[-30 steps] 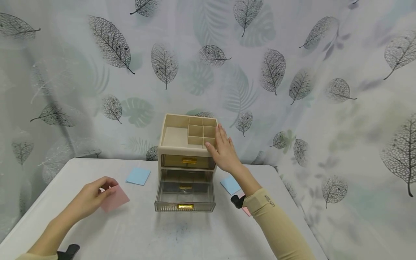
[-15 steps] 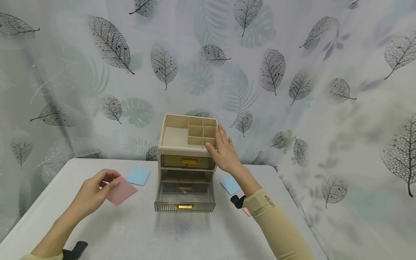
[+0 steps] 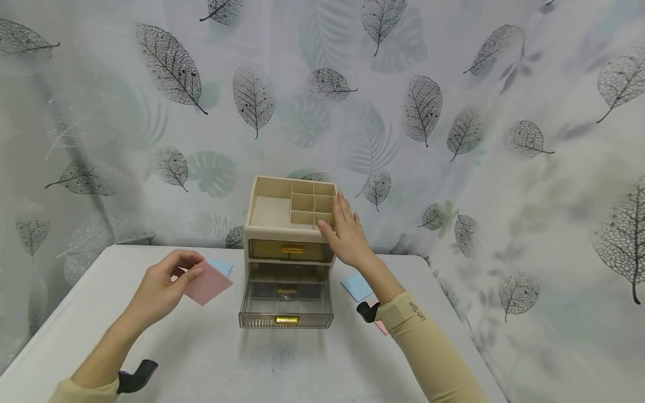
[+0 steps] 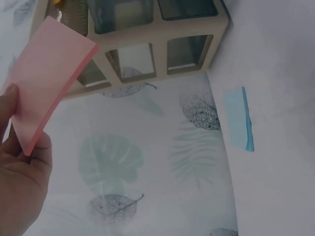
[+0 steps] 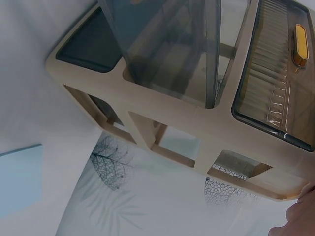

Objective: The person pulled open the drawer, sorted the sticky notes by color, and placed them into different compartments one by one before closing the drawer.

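My left hand (image 3: 163,288) pinches a pink sticky note pad (image 3: 209,284) between thumb and fingers, to the left of a cream desktop drawer organizer (image 3: 252,230). In the left wrist view the pad (image 4: 51,73) is tilted and shows its thin edge. The organizer's clear middle drawer (image 3: 286,320), with a gold handle, is pulled out; the top drawer (image 3: 267,250) is closed. My right hand (image 3: 350,238) rests against the organizer's upper right side, fingers straight and thumb at the top rim. Only a bit of that hand (image 5: 300,216) shows in the right wrist view.
A blue sticky note pad (image 3: 224,266) lies behind the pink one, partly covered by it in the head view. Another blue pad (image 3: 356,286) and a pink pad (image 3: 381,326) lie beside my right wrist. A leaf-patterned curtain (image 3: 312,129) hangs behind the white table (image 3: 282,369).
My left hand has moved right and away from me with the pink sticky note pad, toward the organizer, now overlapping the left blue pad. The right hand and drawers have stayed put.
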Available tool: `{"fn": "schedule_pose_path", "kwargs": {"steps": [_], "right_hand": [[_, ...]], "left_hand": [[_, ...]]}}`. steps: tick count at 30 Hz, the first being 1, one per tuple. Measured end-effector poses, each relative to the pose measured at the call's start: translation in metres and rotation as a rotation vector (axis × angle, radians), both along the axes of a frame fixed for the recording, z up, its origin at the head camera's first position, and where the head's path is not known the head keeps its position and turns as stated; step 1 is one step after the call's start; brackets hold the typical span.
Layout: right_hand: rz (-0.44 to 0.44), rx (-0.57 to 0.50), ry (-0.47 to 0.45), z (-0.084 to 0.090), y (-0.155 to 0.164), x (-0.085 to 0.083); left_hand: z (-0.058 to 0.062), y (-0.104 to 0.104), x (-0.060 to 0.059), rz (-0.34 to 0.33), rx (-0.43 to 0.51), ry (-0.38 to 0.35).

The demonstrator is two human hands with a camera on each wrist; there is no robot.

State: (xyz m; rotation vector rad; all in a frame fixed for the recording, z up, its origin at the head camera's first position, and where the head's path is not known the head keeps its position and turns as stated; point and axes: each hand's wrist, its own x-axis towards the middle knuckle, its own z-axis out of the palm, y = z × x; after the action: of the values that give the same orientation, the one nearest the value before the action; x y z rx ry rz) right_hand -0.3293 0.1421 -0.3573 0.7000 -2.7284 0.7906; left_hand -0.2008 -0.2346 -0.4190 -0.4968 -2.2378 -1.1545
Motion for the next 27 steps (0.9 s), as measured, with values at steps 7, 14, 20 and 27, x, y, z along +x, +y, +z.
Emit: {"fn": "schedule_pose_path", "kwargs": {"steps": [7,14,20,27], "right_hand": [[0.004,-0.001,0.005,-0.001,0.0,-0.001],[0.002,-0.006,0.01,-0.001,0.0,-0.002],[0.003,-0.004,0.014,0.0,0.0,-0.002],[-0.001,-0.01,0.005,0.001,0.0,-0.002]], "left_hand": [[0.009,0.018,-0.007,-0.044,0.021,0.007],[0.02,0.039,-0.014,-0.1,0.035,-0.006],[0.024,0.053,-0.021,-0.162,0.035,-0.006],[0.024,0.073,-0.031,-0.247,0.024,-0.022]]}}
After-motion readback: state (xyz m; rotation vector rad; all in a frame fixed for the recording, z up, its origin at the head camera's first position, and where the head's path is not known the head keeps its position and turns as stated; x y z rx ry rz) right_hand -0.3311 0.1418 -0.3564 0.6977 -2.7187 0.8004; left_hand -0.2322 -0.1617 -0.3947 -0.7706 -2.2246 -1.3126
